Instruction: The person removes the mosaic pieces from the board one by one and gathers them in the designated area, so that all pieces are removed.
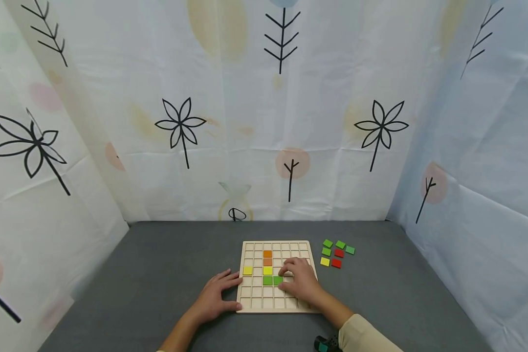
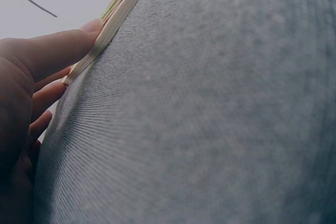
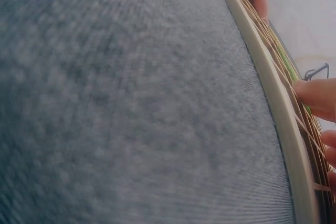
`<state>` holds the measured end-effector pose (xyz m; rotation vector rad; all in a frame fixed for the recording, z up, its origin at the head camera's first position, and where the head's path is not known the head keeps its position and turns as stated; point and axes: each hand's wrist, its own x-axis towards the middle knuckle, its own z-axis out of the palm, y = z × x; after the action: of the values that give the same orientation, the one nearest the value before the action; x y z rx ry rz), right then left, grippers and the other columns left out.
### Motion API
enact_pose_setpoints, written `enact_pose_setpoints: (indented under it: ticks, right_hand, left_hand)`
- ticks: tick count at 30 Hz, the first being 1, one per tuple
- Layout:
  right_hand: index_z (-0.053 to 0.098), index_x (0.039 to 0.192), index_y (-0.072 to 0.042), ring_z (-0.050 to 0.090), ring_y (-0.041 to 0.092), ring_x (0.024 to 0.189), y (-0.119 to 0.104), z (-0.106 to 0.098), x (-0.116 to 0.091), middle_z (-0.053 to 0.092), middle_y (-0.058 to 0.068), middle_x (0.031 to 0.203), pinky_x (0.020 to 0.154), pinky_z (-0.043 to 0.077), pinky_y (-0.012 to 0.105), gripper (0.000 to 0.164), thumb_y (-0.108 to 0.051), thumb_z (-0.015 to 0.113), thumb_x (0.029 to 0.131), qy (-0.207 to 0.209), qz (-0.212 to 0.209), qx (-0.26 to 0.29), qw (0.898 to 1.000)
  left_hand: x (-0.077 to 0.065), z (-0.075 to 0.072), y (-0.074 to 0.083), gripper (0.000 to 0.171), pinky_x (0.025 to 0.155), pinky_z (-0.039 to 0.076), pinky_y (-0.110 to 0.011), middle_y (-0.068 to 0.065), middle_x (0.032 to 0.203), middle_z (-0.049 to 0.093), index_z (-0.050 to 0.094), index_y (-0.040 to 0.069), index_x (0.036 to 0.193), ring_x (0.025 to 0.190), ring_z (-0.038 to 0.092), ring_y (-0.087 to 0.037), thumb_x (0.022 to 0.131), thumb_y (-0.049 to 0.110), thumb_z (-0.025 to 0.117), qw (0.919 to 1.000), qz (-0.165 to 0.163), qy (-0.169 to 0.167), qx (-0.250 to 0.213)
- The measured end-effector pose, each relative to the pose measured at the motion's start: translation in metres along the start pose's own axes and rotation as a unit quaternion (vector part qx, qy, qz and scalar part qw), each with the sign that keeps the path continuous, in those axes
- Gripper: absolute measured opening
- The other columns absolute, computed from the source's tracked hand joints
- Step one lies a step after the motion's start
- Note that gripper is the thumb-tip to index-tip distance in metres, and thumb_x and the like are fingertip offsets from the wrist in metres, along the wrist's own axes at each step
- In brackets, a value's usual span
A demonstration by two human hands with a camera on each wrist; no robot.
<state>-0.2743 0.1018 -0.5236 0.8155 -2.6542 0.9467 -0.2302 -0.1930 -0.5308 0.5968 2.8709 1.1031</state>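
Note:
A light wooden grid board (image 1: 255,301) lies on the grey table. My left hand (image 1: 214,297) rests at its left edge, thumb by the lower corner and fingers spread further up; the left wrist view shows the thumb (image 2: 68,48) against the board's side. Over the board's right half, my right hand (image 1: 301,281) pinches a green tile (image 1: 277,280) between thumb and index finger, within a grid cell. Left of it sits another green tile (image 1: 267,280). Above that are a yellow tile (image 1: 267,270) and two orange tiles (image 1: 267,254). Another yellow tile (image 1: 247,270) lies near the left edge.
Right of the board lie several loose tiles: green tiles (image 1: 341,244), red tiles (image 1: 336,263) and a yellow tile (image 1: 324,262). A dark device (image 1: 325,343) sits at the front near the right sleeve (image 1: 365,335). Patterned white curtains (image 1: 229,122) surround the table (image 1: 180,254).

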Motion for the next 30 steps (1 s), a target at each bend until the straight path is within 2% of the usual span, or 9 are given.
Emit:
enact_pose_setpoints:
  ticks: [8, 21, 26, 30]
  right_hand:
    - [0.07, 0.086, -0.017, 0.049, 0.03, 0.104, -0.0011, 0.0007, 0.0003, 0.061, 0.008, 0.113, 0.086, 0.041, 0.051, 0.019, -0.019, 0.084, 0.073, 0.003, 0.001, 0.003, 1.0]
    - [0.068, 0.085, -0.014, 0.047, 0.03, 0.104, -0.0046, -0.0019, 0.005, 0.059, 0.008, 0.114, 0.086, 0.038, 0.053, 0.02, -0.015, 0.084, 0.072, -0.023, 0.022, 0.01, 0.999]
    - [0.067, 0.085, -0.015, 0.047, 0.024, 0.097, -0.0065, -0.0015, 0.0037, 0.059, 0.001, 0.102, 0.082, 0.04, 0.047, 0.024, -0.014, 0.086, 0.07, -0.01, 0.028, 0.021, 0.999]
    - [0.066, 0.085, -0.015, 0.045, 0.016, 0.085, -0.0066, 0.0003, 0.0035, 0.059, -0.005, 0.087, 0.075, 0.041, 0.037, 0.027, -0.01, 0.086, 0.068, 0.003, 0.028, 0.033, 0.999]
  left_hand:
    - [0.0004, 0.0005, 0.0, 0.073, 0.104, 0.024, -0.065, -0.001, 0.141, 0.052, 0.062, 0.014, 0.132, 0.137, 0.034, -0.036, 0.071, 0.048, 0.082, 1.0, 0.0, 0.005, 0.008]
    - [0.0006, -0.0011, 0.0008, 0.073, 0.104, 0.023, -0.066, -0.002, 0.142, 0.052, 0.062, 0.014, 0.133, 0.138, 0.033, -0.036, 0.071, 0.048, 0.081, 1.0, -0.005, -0.002, 0.0]
    - [0.0006, -0.0007, 0.0008, 0.073, 0.104, 0.024, -0.066, -0.002, 0.141, 0.052, 0.063, 0.014, 0.132, 0.138, 0.034, -0.037, 0.071, 0.049, 0.082, 1.0, -0.005, -0.001, 0.004]
    - [0.0005, 0.0, 0.0005, 0.073, 0.104, 0.024, -0.066, -0.002, 0.142, 0.052, 0.063, 0.014, 0.132, 0.138, 0.033, -0.036, 0.071, 0.049, 0.082, 1.0, -0.007, 0.0, 0.003]
